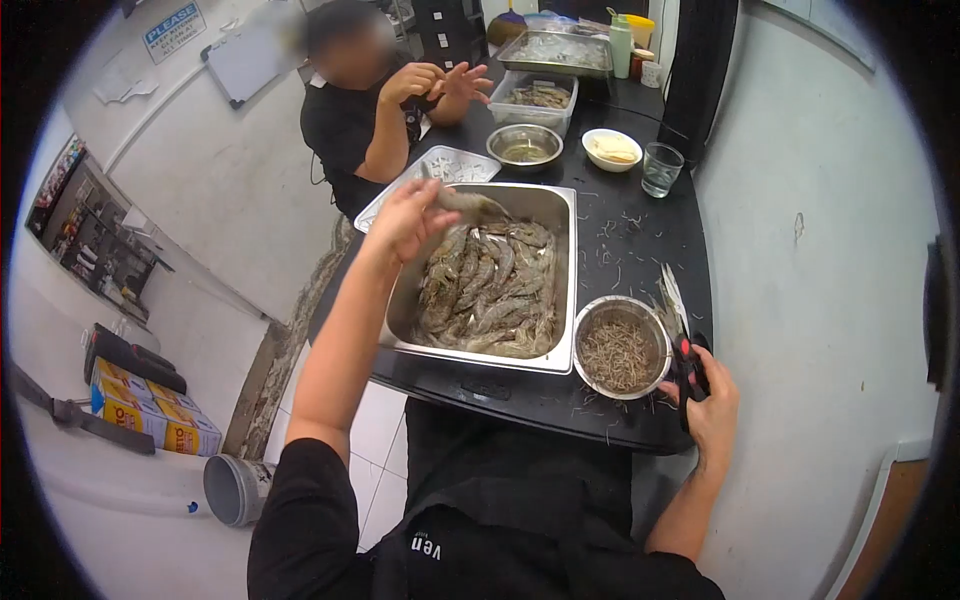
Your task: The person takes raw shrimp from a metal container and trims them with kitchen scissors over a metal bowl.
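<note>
My left hand (408, 220) is closed on a raw shrimp (470, 204), raised over the far left part of a deep steel pan (570, 290). Many grey whole shrimp (490, 285) fill that pan. In my right hand (716, 402) is a pair of scissors (676, 310) with black and red handles, blades pointing away from me. Right beside the scissors stands a small steel bowl (590, 386), holding a heap of thin brownish trimmings (625, 352). My right fingertips are close to its rim; whether they touch it I cannot tell.
Across the black table (640, 250) sits another person (350, 120), both hands raised. Near them are a white tray (375, 208), a steel bowl (525, 130) and a plastic tub (562, 115). A white bowl (612, 137) and drinking glass (661, 170) stand at the far right. Loose trimmings litter the tabletop.
</note>
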Demonstrator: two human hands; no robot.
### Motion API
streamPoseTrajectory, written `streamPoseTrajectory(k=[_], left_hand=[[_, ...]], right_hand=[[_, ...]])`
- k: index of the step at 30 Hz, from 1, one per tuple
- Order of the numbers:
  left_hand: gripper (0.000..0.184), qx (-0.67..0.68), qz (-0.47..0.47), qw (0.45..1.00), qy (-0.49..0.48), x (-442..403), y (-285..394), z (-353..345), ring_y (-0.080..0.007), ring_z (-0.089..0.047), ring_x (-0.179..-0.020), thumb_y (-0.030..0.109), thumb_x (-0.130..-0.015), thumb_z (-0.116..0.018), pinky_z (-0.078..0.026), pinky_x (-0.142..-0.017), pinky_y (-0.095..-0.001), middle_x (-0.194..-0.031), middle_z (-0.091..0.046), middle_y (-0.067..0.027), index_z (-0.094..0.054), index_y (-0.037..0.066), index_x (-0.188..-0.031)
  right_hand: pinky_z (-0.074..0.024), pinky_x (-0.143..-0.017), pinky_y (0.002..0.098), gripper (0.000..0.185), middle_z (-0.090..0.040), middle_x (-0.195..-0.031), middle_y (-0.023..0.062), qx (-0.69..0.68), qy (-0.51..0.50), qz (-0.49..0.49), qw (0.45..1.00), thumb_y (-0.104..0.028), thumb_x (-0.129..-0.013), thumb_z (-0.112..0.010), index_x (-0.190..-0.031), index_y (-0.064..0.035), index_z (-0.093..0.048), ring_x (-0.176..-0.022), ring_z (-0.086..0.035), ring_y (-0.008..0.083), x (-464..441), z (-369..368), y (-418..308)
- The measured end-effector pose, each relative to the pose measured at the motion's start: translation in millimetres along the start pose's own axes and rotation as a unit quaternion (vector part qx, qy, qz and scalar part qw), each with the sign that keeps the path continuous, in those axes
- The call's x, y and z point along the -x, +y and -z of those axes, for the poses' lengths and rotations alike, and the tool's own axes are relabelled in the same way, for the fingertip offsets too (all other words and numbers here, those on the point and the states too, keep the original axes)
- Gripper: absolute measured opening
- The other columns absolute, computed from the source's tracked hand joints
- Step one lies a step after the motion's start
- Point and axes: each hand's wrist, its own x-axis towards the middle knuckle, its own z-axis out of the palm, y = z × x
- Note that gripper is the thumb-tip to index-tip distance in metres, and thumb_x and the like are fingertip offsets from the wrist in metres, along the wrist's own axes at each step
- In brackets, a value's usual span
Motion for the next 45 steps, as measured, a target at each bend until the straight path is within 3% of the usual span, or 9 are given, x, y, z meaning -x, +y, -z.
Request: streamPoseTrajectory(k=[8, 11, 17, 19, 23, 25, 31, 38, 45], left_hand=[[0.029, 0.211, -0.009, 0.961, 0.177, -137.6, -17.4, 77.2, -0.0409, -0.06, -0.1, 0.007, -0.099, -0.041, -0.058, -0.087, -0.0492, -0.118, -0.047, -0.0265, -0.037, -0.011, -0.12], [0.038, 0.042, -0.033, 0.944, 0.327, -107.6, -14.8, 27.8, -0.0386, -0.061, -0.097, 0.013, -0.095, -0.049, -0.059, -0.078, -0.0468, -0.114, -0.051, -0.0271, -0.038, -0.011, -0.123], [0.045, -0.244, 0.06, 0.933, 0.259, -81.0, -30.7, 14.1, -0.0231, -0.057, -0.096, 0.016, -0.091, -0.06, -0.051, -0.077, -0.0325, -0.117, -0.058, -0.0133, -0.046, -0.003, -0.13], [0.047, -0.33, -0.09, 0.912, 0.225, -66.6, -36.6, 1.9, -0.0212, -0.061, -0.09, 0.02, -0.088, -0.065, -0.051, -0.075, -0.0329, -0.1, -0.065, -0.0112, -0.052, -0.003, -0.127], [0.041, -0.321, -0.112, 0.939, 0.05, -56.4, -49.5, -14.4, -0.022, -0.065, -0.086, 0.022, -0.085, -0.068, -0.051, -0.078, -0.0357, -0.096, -0.069, -0.0116, -0.062, 0.002, -0.12], [0.032, -0.567, -0.166, 0.804, -0.061, -54.7, -57.9, -30.1, -0.0227, -0.067, -0.089, 0.02, -0.082, -0.069, -0.051, -0.082, -0.0347, -0.097, -0.07, -0.013, -0.068, 0.006, -0.111], [0.022, -0.764, -0.159, 0.611, -0.136, -83.1, -99.2, -87.7, -0.0328, -0.066, -0.096, 0.01, -0.082, -0.056, -0.051, -0.086, -0.0423, -0.096, -0.069, -0.021, -0.07, 0.001, -0.096], [0.03, -0.8, -0.074, 0.593, -0.055, -88.9, -126.8, -100.4, -0.0371, -0.057, -0.112, 0.015, -0.084, -0.056, -0.045, -0.092, -0.0542, -0.114, -0.065, -0.0173, -0.067, 0.004, -0.109], [0.032, -0.813, -0.036, 0.559, -0.158, -96.8, -134.3, -92.3, -0.0424, -0.053, -0.116, 0.014, -0.083, -0.056, -0.046, -0.095, -0.05, -0.124, -0.059, -0.0208, -0.066, 0.002, -0.111]], right_hand=[[-0.048, -0.069, 0.0361, 0.063, -0.06, -0.082, 0.0092, -0.005, -0.037, 0.006, 0.999, -0.023, -0.058, -0.089, -0.113, -0.0041, -0.063, -0.075, -0.058, 0.023, 6.9, -7.0, 1.5], [-0.0494, -0.068, 0.0335, 0.064, -0.063, -0.082, 0.0107, -0.025, -0.059, -0.023, 0.998, -0.025, -0.058, -0.09, -0.111, -0.0019, -0.064, -0.073, -0.06, 0.0214, 9.1, -3.6, -6.6], [-0.0507, -0.066, 0.0307, 0.067, -0.066, -0.085, 0.0106, -0.058, -0.102, -0.059, 0.991, -0.027, -0.057, -0.091, -0.112, 0.0002, -0.063, -0.071, -0.06, 0.0167, 9.2, 2.2, -12.7], [-0.0507, -0.065, 0.0301, 0.067, -0.065, -0.085, 0.0089, -0.066, -0.094, -0.035, 0.993, -0.026, -0.058, -0.091, -0.113, -0.0011, -0.063, -0.07, -0.059, 0.0165, 7.4, -1.1, -14.0], [-0.0506, -0.065, 0.0299, 0.066, -0.065, -0.084, 0.0083, -0.036, -0.096, -0.018, 0.995, -0.027, -0.058, -0.091, -0.114, -0.002, -0.063, -0.069, -0.059, 0.0163, 9.1, -8.8, -15.1], [-0.0506, -0.065, 0.0301, 0.067, -0.064, -0.082, 0.0082, -0.058, -0.115, -0.02, 0.991, -0.027, -0.058, -0.091, -0.113, -0.0019, -0.063, -0.069, -0.059, 0.016, 11.1, -9.4, -18.9], [-0.05, -0.064, 0.0296, 0.065, -0.064, -0.082, 0.0085, -0.035, -0.108, -0.065, 0.991, -0.027, -0.059, -0.09, -0.112, -0.0011, -0.064, -0.069, -0.058, 0.0157, 11.2, -1.8, -12.2], [-0.0498, -0.064, 0.0293, 0.065, -0.066, -0.084, 0.0081, -0.03, -0.095, -0.104, 0.99, -0.026, -0.059, -0.09, -0.112, -0.0002, -0.064, -0.069, -0.057, 0.0155, 10.3, 8.8, -0.7], [-0.0491, -0.065, 0.0279, 0.065, -0.066, -0.084, 0.0075, -0.085, -0.079, -0.105, 0.988, -0.024, -0.06, -0.09, -0.113, 0.0021, -0.063, -0.071, -0.057, 0.0134, 3.7, 2.1, -7.4]])
